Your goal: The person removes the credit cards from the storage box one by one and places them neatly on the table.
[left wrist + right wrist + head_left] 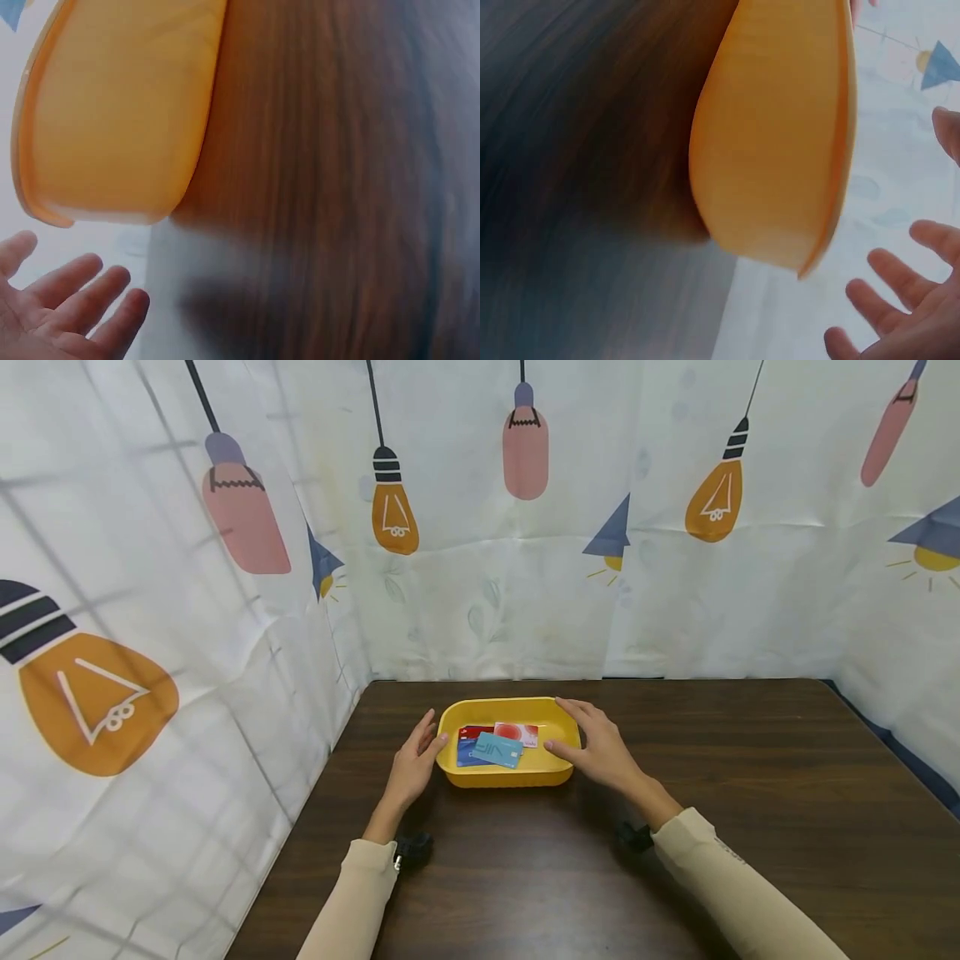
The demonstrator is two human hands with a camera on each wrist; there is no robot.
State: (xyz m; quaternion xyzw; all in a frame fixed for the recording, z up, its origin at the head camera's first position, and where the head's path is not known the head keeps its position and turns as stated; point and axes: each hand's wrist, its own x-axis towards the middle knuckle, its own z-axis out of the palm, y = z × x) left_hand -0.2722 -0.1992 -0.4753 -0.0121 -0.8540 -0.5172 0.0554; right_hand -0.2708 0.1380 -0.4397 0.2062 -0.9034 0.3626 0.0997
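Note:
A yellow plastic tray (510, 779) stands near the table's far edge with several cards lying in it. On top is a teal card (498, 750), overlapping a blue card (466, 755) and a red and white card (517, 734); a red card (474, 730) peeks out behind. My left hand (409, 770) is at the tray's left end, fingers extended. At the right end is my right hand (606, 755), thumb and fingers spread around the corner. Both wrist views show relaxed fingers apart from the tray's wall, holding nothing.
The dark brown wooden table (750, 793) extends well to the right of the tray and toward me. White fabric (480, 602) printed with lamps hangs behind the table and along its left side. Black wrist straps (414, 850) sit at both cuffs.

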